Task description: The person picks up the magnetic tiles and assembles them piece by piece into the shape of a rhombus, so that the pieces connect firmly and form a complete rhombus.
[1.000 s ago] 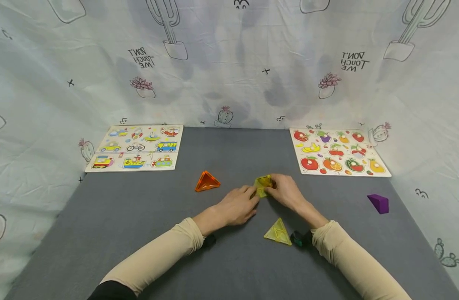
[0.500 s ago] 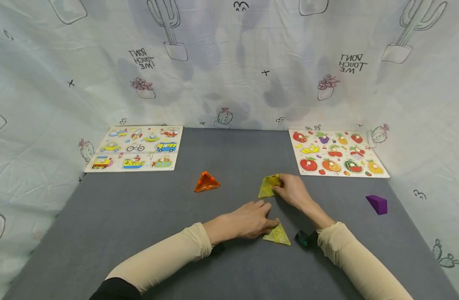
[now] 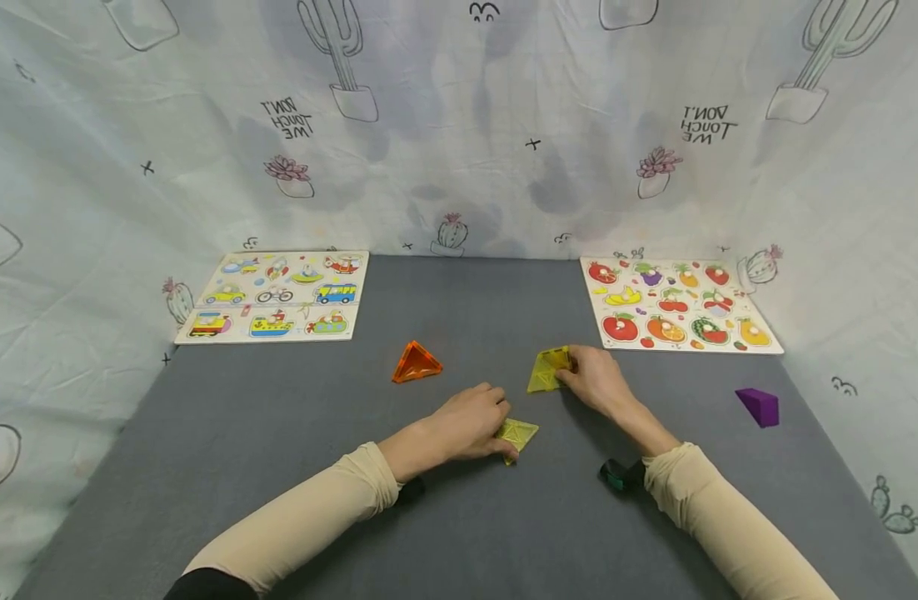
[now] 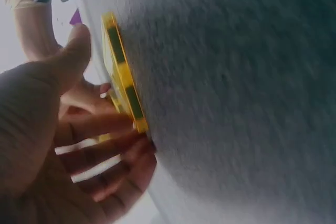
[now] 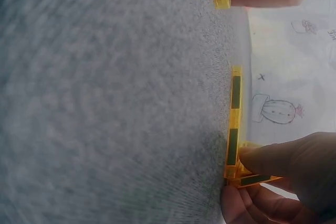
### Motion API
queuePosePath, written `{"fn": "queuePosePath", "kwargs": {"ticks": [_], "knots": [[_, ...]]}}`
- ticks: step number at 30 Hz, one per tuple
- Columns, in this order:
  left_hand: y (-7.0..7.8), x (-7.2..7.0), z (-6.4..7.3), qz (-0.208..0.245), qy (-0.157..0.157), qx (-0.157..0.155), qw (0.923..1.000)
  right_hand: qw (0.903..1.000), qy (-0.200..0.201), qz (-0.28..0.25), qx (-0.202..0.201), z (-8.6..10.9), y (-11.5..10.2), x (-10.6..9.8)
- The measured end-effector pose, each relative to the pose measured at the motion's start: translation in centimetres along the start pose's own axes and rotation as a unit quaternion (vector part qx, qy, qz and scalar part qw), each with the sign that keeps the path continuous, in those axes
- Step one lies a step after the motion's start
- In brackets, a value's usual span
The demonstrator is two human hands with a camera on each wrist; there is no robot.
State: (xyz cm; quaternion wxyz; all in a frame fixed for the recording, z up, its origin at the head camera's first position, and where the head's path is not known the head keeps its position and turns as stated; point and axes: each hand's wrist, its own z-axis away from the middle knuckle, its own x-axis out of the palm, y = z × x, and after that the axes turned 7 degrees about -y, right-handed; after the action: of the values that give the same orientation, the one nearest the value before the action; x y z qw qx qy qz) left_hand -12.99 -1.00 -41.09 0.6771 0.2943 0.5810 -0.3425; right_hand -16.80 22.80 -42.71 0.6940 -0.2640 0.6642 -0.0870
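The right grip (image 3: pixel 597 380) pinches a yellow piece (image 3: pixel 541 372) whose panels meet at an angle, on the counter (image 3: pixel 294 400); the left grip (image 3: pixel 462 423) holds a flat yellow triangle (image 3: pixel 522 432) between thumb and fingers, nearer the person. Joining panels seems the step in hand — next calls for lining up their edges. An orange pyramid (image 3: pixel 416 364) sits to the left — a purple block (image 3: pixel 763 408) far right.

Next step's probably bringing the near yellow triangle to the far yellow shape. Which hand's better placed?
Left, most likely. The left hand is right at the near yellow triangle, while the right hand grips the far yellow shape and could steady it.
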Motion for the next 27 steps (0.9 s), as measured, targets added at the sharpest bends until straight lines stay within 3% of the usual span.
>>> {"fn": "queuePosePath", "kwargs": {"ticks": [6,10,12,15,19,23,27], "knots": [[0.4,0.3,-0.4,-0.001,-0.018,-0.060,0.9981,0.9999,0.007,0.005,-0.005,0.2,0.1,0.4],[-0.3,0.3,-0.4,0.051,-0.008,-0.093,0.9943,0.9998,0.013,0.012,-0.008,0.3,0.1,0.4],[-0.9,0.4,-0.7,0.102,0.002,-0.107,0.9890,0.9997,0.013,0.015,-0.010,0.3,0.1,0.4],[-1.7,0.2,-1.2,0.195,0.015,-0.132,0.9718,0.9996,0.014,0.019,-0.019,0.4,-0.1,0.5],[-2.8,0.1,-1.9,0.299,0.028,-0.174,0.9378,0.9993,0.010,0.016,-0.032,0.6,-0.4,0.8],[-3.4,0.2,-2.6,0.342,0.052,-0.211,0.9142,0.9990,0.006,0.008,-0.043,0.8,-0.7,1.0],[-3.2,0.3,-3.2,0.357,0.074,-0.228,0.9028,0.9988,0.003,0.004,-0.049,1.1,-1.0,1.1]]}}
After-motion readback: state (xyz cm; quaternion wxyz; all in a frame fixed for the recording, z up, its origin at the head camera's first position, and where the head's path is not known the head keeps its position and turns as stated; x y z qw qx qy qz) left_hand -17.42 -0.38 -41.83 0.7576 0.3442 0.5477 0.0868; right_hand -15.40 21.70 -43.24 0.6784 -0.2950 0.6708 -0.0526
